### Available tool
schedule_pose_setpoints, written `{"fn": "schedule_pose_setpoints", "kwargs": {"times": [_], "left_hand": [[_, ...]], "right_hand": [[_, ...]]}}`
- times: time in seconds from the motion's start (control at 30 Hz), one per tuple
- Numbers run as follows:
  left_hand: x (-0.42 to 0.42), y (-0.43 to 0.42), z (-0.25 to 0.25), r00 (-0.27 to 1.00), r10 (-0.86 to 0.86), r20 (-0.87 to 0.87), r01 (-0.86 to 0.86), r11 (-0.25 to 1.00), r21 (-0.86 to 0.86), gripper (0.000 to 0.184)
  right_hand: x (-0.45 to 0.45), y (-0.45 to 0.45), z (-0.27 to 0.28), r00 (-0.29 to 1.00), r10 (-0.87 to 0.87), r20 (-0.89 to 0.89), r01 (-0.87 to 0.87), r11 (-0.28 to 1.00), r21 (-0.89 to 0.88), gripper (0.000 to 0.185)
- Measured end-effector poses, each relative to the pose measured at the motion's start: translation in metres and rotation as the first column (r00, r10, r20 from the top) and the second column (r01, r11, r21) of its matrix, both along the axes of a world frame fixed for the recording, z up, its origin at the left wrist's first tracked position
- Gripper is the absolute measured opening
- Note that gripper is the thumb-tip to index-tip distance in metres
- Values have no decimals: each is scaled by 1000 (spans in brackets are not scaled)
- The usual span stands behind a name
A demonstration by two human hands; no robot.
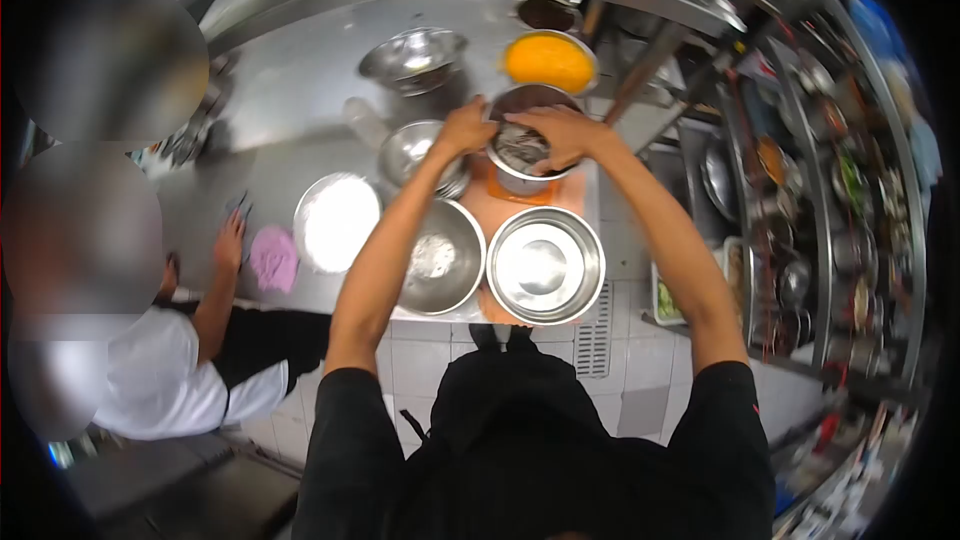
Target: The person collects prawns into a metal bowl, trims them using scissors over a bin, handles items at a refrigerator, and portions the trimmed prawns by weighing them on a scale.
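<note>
A metal bowl [547, 93] with dark greyish contents [521, 148] stands near the table's right side, above an orange item [527, 190] that is mostly hidden. My left hand [467, 128] is closed on the bowl's left rim. Spread over the bowl from the right is my right hand [562, 132], its fingers apart and reaching over the contents. Whether its fingertips touch them is hard to tell. Nearer me are a shiny round pan [545, 265] and a steel bowl [442, 260]. A smaller metal bowl [413, 147] sits beside my left wrist.
Beyond the bowl is a container of orange-yellow food [548, 62]. Farther left are a metal colander-like bowl [415, 60] and a white round plate or lid [339, 223]. A co-worker's hand [230, 237] rests near a pink cloth [273, 259]. Shelves with pots [853, 248] stand right.
</note>
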State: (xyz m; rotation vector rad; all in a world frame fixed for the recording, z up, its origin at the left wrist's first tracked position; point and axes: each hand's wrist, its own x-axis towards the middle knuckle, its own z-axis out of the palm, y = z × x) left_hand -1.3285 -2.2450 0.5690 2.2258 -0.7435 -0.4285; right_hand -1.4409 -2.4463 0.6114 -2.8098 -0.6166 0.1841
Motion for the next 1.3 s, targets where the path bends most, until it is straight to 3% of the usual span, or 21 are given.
{"fn": "schedule_pose_setpoints", "kwargs": {"times": [0.03,0.1,0.17,0.27,0.33,0.4,0.43,0.47,0.57,0.63,0.67,0.7,0.77,0.9,0.97,1.03,1.17,1.2,1.23,1.27,1.3], "left_hand": [[-18,2,25,986,55,-161,-66,996,-68,45],[-14,5,8,995,78,68,-66,985,-161,41],[-11,10,6,995,99,-27,-102,981,-167,32],[-33,36,28,989,136,-51,-145,947,-285,27],[-51,80,74,969,235,-72,-245,933,-264,25],[-39,136,53,936,299,184,-212,899,-383,26],[-54,167,78,932,363,-17,-345,869,-355,27],[-69,192,100,904,419,-88,-422,838,-345,27],[-80,262,107,842,535,67,-505,827,-248,26],[-74,298,87,759,612,221,-597,790,-138,25],[-68,312,67,680,583,445,-601,791,-117,25],[-61,324,55,682,577,449,-594,795,-120,25],[-53,339,35,634,478,608,-567,822,-55,27],[-50,351,22,681,332,653,-433,901,-6,24],[-52,352,16,670,317,671,-383,922,-53,23],[-50,352,17,628,322,708,-311,938,-151,20],[-43,366,33,539,459,706,-313,888,-338,15],[-45,370,39,593,481,646,-358,876,-324,19],[-44,377,33,604,464,648,-334,885,-323,19],[-34,390,17,572,468,673,-331,883,-333,34],[-14,395,-10,555,458,694,-288,889,-357,48]], "right_hand": [[12,4,-1,998,23,-63,-24,1000,-12,99],[18,8,-7,999,12,36,-9,998,-67,95],[26,5,-22,994,-83,72,82,996,17,91],[27,37,21,987,-132,92,141,985,-98,88],[23,76,58,990,-55,130,60,998,-28,87],[23,128,70,972,45,229,-71,992,109,83],[26,156,70,954,81,289,-135,976,171,81],[31,189,67,959,82,271,-134,975,178,81],[57,279,49,966,164,198,-206,955,214,80],[76,324,20,956,226,189,-252,959,129,81],[84,340,8,960,246,131,-261,959,113,83],[91,351,1,962,239,135,-254,961,112,83],[95,364,-16,961,273,-42,-273,962,3,85],[82,369,-39,979,197,-48,-195,980,44,75],[73,367,-35,973,160,-165,-162,987,-2,67],[71,359,-34,914,320,-248,-306,947,94,67],[77,340,-23,921,268,-284,-236,962,140,71],[83,339,-23,925,160,-343,-163,986,21,69],[84,342,-32,930,136,-341,-136,990,22,69],[92,351,-53,957,197,-211,-192,980,43,69],[84,318,-45,974,112,-196,-110,994,22,69]]}}
